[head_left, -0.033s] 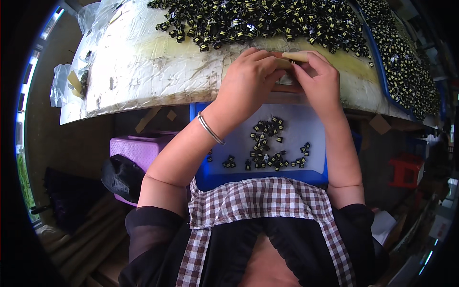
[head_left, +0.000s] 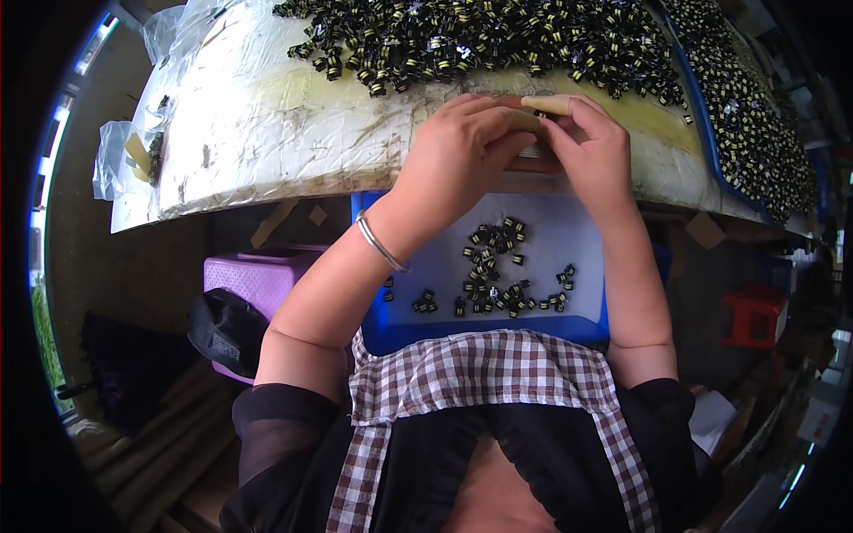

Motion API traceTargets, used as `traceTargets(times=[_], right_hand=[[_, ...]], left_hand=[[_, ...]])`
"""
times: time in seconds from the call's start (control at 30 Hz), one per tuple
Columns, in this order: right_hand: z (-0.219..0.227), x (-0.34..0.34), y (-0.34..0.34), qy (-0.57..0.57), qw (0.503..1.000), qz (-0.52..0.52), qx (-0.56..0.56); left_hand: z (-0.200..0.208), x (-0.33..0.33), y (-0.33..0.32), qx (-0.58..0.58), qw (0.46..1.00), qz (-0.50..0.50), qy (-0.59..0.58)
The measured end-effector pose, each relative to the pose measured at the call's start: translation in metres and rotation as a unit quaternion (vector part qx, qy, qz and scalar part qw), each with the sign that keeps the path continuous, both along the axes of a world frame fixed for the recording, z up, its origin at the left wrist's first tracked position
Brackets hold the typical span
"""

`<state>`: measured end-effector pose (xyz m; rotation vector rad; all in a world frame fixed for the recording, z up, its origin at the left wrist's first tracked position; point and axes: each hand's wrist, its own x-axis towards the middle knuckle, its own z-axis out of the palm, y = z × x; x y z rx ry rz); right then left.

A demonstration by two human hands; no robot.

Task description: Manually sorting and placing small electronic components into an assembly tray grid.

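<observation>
At the desk's (head_left: 293, 133) near edge, head view: left hand (head_left: 462, 142) and right hand (head_left: 582, 133) met at the fingertips, a tan cover (head_left: 546, 105) on the right index finger. A small dark piece (head_left: 541, 114) showed between them, mostly hidden; could not tell which hand gripped it, or how firmly. Beneath lay a reddish-brown block with a pale ridged patch (head_left: 531, 152). Black-and-yellow parts (head_left: 462, 44) were heaped just beyond; others (head_left: 511, 235) lay in the blue bin (head_left: 395, 336) below. My judgement: such fine work called for light pinching, one hand steadying, wrists low, and fingers clear of the sightline.
</observation>
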<state>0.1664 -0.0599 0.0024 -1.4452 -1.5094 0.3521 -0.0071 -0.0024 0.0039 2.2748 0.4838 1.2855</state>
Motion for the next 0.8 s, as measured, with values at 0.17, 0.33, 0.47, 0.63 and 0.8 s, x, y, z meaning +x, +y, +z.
traceTargets(times=[0.17,0.33,0.47,0.63,0.8], right_hand=[[0.014,-0.002,-0.004,-0.007,0.996,0.054,-0.066],[0.011,-0.001,0.004,-0.019,0.993,0.114,0.003],[0.010,-0.007,-0.001,0.042,0.995,0.088,-0.019],[0.014,-0.002,0.001,-0.043,0.993,0.113,-0.013],[0.027,0.005,0.035,-0.100,0.989,-0.100,0.049]], left_hand=[[0.013,-0.036,0.023,0.084,0.960,0.259,0.069],[0.002,-0.051,0.035,0.113,0.940,0.292,0.133],[0.001,-0.050,0.035,0.110,0.944,0.284,0.129],[0.005,-0.037,0.021,0.058,0.965,0.246,0.065],[0.006,-0.014,0.005,-0.006,0.993,0.117,0.003]])
